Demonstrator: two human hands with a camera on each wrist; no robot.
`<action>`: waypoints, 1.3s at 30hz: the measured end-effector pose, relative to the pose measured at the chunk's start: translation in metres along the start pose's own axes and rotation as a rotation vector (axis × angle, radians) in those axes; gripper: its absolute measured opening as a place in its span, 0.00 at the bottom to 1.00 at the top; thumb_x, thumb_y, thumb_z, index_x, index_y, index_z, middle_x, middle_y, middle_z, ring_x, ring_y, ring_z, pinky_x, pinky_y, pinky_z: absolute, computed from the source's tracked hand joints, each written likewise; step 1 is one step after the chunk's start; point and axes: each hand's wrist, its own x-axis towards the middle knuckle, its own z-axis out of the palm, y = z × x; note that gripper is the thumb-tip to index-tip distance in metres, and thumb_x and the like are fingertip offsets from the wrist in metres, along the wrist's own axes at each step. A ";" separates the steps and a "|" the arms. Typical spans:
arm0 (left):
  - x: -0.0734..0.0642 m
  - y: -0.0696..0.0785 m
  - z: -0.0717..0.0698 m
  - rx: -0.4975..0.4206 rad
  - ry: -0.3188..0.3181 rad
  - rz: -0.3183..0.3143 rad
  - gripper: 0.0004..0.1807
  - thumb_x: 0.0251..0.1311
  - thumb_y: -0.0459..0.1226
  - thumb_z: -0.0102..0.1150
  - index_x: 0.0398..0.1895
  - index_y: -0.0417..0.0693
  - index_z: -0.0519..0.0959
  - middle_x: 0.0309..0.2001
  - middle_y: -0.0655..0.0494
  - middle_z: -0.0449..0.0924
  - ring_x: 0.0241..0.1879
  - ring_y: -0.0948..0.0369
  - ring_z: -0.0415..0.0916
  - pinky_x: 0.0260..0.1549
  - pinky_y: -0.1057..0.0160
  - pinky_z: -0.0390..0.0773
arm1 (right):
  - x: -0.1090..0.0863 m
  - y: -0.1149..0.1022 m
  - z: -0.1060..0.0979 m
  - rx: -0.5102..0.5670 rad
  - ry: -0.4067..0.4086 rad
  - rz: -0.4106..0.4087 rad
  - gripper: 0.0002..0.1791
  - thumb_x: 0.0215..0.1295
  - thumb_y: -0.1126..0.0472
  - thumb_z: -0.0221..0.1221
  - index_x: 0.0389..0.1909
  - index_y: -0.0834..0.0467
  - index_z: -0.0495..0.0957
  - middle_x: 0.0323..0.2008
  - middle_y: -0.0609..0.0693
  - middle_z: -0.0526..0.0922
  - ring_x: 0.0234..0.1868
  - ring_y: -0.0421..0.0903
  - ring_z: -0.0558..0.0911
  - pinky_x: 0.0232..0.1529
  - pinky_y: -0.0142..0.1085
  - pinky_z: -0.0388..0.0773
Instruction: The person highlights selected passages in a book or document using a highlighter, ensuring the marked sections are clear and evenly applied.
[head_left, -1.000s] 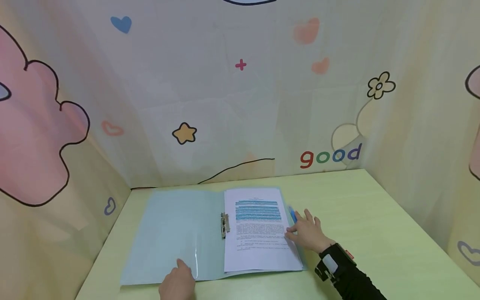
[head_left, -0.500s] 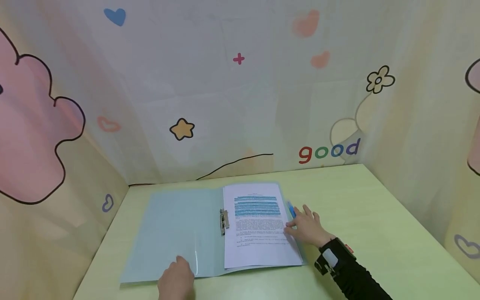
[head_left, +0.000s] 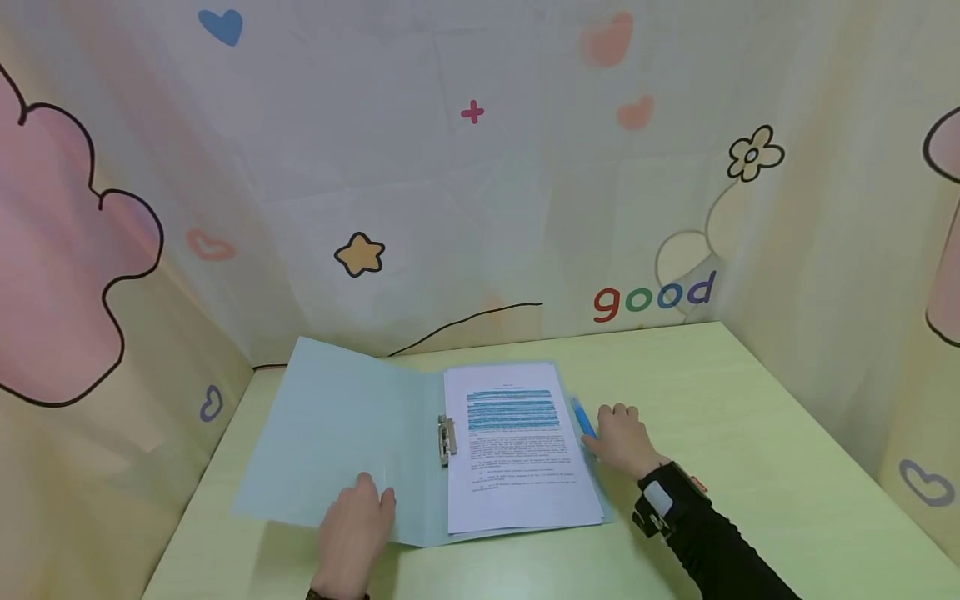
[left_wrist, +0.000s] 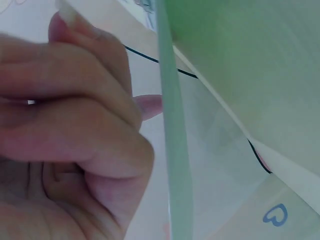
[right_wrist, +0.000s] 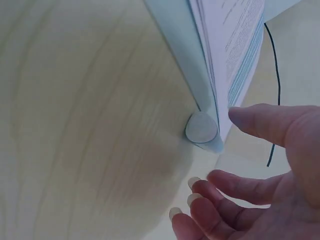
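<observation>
A light blue clip folder (head_left: 352, 417) lies spread on the table, its left cover tilted up from the tabletop. On its right side is a stack of printed papers (head_left: 517, 492) with blue-marked lines, beside a metal clip (head_left: 447, 442). My left hand (head_left: 354, 529) holds the raised cover near its front edge. In the left wrist view its fingers are curled against the edge-on cover (left_wrist: 175, 150); what lies beneath is hidden. My right hand (head_left: 624, 442) is by a thick blue marker (head_left: 582, 417) along the folder's right edge. In the right wrist view its loosely bent fingers surround no object.
The pale green table (head_left: 750, 467) reaches out to the right of the folder. A patterned curtain (head_left: 420, 183) stands behind and along both sides. A dark wrist device (head_left: 671, 500) sits on the right arm.
The left cover has risen from the table, with the left hand moving up and inward with it. The right thumb has left the papers, and the right hand has drawn slightly right.
</observation>
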 end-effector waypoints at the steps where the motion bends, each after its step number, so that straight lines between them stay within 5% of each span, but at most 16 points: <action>1: 0.001 0.003 0.000 0.003 0.001 0.011 0.14 0.66 0.39 0.49 0.27 0.36 0.70 0.17 0.51 0.68 0.16 0.58 0.64 0.14 0.62 0.62 | 0.000 0.001 0.000 -0.005 -0.012 0.009 0.21 0.61 0.56 0.62 0.38 0.73 0.73 0.33 0.64 0.75 0.38 0.58 0.71 0.36 0.47 0.70; 8: 0.001 0.016 0.004 0.017 0.002 0.066 0.21 0.66 0.40 0.51 0.50 0.28 0.74 0.21 0.46 0.76 0.18 0.57 0.70 0.13 0.59 0.67 | -0.001 0.007 0.010 0.083 -0.115 0.018 0.17 0.65 0.60 0.57 0.20 0.62 0.66 0.16 0.50 0.62 0.19 0.46 0.65 0.22 0.33 0.57; 15: 0.002 0.027 0.012 0.039 -0.002 0.091 0.17 0.65 0.41 0.53 0.44 0.34 0.77 0.21 0.48 0.76 0.17 0.58 0.68 0.13 0.61 0.64 | -0.005 0.016 0.008 0.120 -0.090 0.023 0.13 0.68 0.62 0.51 0.24 0.63 0.65 0.16 0.49 0.60 0.16 0.44 0.63 0.18 0.33 0.55; 20: 0.006 0.041 0.014 0.020 0.013 0.114 0.12 0.65 0.41 0.54 0.37 0.39 0.77 0.16 0.54 0.69 0.15 0.59 0.64 0.13 0.64 0.60 | 0.001 0.023 -0.004 0.164 0.000 0.052 0.12 0.70 0.61 0.51 0.31 0.66 0.68 0.18 0.51 0.66 0.18 0.44 0.66 0.19 0.33 0.57; 30: 0.007 0.061 0.021 -0.009 0.051 0.226 0.09 0.63 0.38 0.56 0.33 0.40 0.77 0.17 0.56 0.68 0.16 0.61 0.62 0.13 0.65 0.57 | 0.007 0.028 -0.020 0.552 0.287 0.041 0.12 0.68 0.59 0.57 0.39 0.66 0.75 0.26 0.58 0.79 0.19 0.39 0.74 0.20 0.29 0.70; 39: 0.017 0.075 0.027 0.024 0.118 0.314 0.14 0.59 0.37 0.61 0.45 0.36 0.80 0.27 0.48 0.80 0.23 0.60 0.72 0.17 0.65 0.65 | 0.012 0.021 -0.036 0.964 0.240 0.113 0.21 0.68 0.51 0.57 0.42 0.69 0.74 0.23 0.44 0.81 0.22 0.37 0.79 0.27 0.30 0.80</action>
